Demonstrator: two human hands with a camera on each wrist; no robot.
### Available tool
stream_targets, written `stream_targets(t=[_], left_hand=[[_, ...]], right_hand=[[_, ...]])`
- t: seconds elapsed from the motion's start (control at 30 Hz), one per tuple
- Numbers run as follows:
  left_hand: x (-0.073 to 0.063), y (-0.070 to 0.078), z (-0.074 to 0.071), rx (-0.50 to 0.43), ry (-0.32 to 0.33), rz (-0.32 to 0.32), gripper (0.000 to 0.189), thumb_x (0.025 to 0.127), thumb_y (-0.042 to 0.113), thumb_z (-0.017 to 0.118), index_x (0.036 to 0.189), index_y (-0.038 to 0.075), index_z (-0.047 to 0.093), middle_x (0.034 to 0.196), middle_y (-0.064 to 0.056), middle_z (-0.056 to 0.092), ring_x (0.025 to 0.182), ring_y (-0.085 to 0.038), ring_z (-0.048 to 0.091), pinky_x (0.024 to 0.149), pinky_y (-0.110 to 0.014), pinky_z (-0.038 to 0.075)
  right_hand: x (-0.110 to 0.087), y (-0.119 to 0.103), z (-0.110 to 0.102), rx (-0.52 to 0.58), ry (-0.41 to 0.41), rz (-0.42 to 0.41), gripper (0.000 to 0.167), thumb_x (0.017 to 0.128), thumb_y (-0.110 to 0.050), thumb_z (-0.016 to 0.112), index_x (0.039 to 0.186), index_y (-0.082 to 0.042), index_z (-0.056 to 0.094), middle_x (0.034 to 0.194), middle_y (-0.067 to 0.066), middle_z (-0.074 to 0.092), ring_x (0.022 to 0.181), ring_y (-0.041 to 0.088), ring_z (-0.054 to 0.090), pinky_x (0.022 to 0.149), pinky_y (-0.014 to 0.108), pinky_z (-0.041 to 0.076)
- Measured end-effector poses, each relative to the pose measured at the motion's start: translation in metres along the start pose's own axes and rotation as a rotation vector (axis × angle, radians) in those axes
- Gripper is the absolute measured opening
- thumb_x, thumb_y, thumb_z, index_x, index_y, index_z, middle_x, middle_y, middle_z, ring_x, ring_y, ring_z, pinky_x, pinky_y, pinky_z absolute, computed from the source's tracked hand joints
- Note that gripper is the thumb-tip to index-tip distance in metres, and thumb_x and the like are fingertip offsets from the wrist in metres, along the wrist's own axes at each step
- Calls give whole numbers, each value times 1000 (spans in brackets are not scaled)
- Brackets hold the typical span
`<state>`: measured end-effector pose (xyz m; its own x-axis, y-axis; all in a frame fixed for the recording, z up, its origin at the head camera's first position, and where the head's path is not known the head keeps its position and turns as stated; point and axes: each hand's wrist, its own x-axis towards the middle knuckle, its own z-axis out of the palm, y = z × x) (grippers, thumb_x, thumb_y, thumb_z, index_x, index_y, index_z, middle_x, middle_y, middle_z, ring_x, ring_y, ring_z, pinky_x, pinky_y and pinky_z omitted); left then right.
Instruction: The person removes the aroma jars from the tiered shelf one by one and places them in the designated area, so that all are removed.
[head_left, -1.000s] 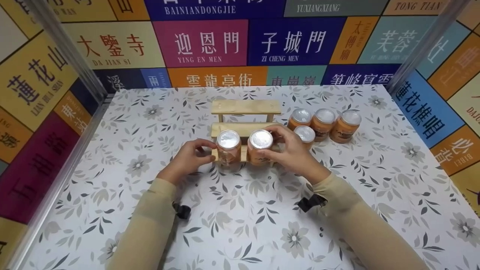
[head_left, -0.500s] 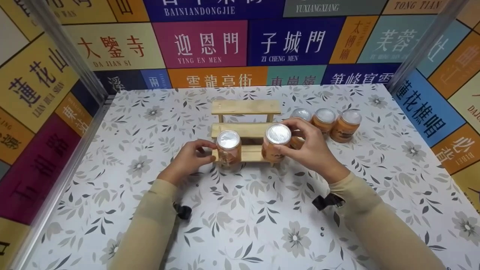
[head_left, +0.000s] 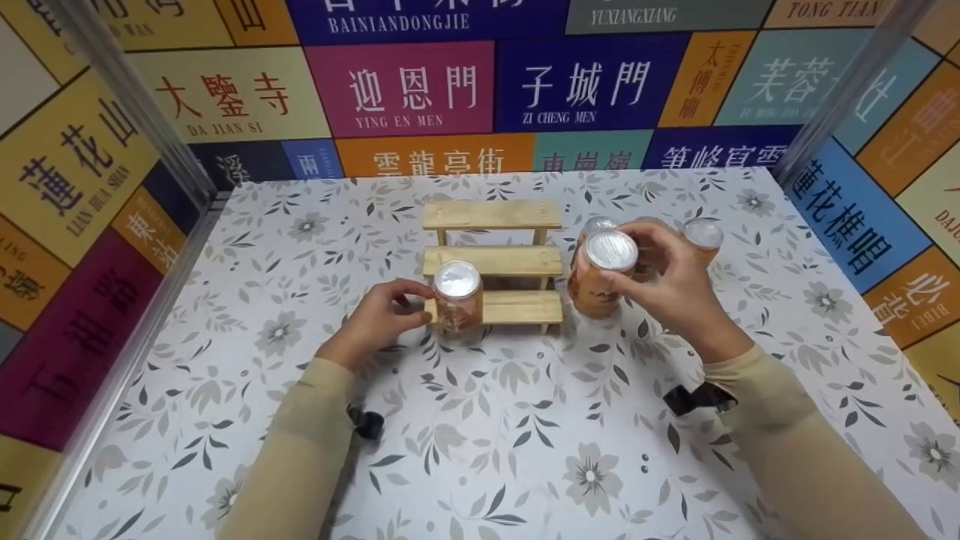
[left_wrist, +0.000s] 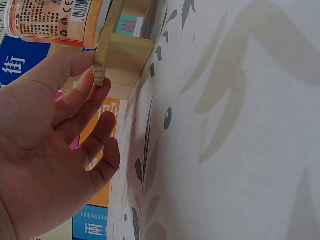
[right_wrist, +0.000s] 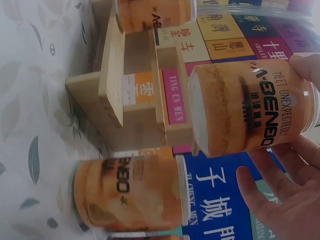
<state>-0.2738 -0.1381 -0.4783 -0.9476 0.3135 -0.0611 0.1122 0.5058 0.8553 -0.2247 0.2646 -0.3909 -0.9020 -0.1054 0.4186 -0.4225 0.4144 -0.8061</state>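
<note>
A three-tier wooden step rack [head_left: 517, 259] stands mid-table. My left hand [head_left: 382, 319] pinches the left end of its lowest step, thumb above and fingers beneath, as the left wrist view shows. Near that thumb, an orange can [head_left: 460, 304] with a silver lid sits on the same step. My right hand [head_left: 667, 281] grips another orange can [head_left: 598, 289] between thumb and fingers, past the rack's right end. In the right wrist view this held can [right_wrist: 255, 105] shows "A-BENBO" lettering and hangs higher than a can [right_wrist: 132, 192] standing on the table.
More orange cans stand right of the rack, partly hidden behind my right hand; one can [head_left: 705, 240] shows at the far right of the group. A floral cloth [head_left: 480, 435] covers the table. Printed panels [head_left: 401, 86] wall the back and sides.
My right hand has carried its can rightward from over the lowest step to beside the rack, covering most of the cans there. My left hand and the other can on the step have stayed put.
</note>
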Motion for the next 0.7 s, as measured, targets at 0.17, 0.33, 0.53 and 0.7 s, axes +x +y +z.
stream_targets(t=[0.17,0.33,0.53,0.7], left_hand=[[1,-1,0,-9,-2,0,32,90,11,77,122,12,72,127,-8,69,112,-28,60,97,-41,48],[1,-1,0,-5,2,16,32,90,10,77,122,10,72,126,-9,70,112,-28,61,98,-42,49],[0,0,0,-14,-3,11,32,91,10,77,122,10,72,127,-9,69,113,-28,62,98,-41,50],[0,0,1,-28,1,9,32,91,9,77,122,10,71,127,-9,69,113,-29,63,98,-41,50]], right_hand=[[-4,4,-15,32,30,20,51,82,-6,86,128,-3,64,122,4,67,107,14,68,89,17,54],[-8,13,-31,-37,59,48,52,83,-8,87,130,-4,64,122,2,67,105,9,69,88,15,54],[-15,26,-48,-118,92,98,55,83,-14,87,132,-7,63,124,-3,63,110,8,63,89,16,48],[-17,33,-58,-145,115,98,56,83,-12,87,132,-7,63,128,2,63,112,7,59,92,13,46]])
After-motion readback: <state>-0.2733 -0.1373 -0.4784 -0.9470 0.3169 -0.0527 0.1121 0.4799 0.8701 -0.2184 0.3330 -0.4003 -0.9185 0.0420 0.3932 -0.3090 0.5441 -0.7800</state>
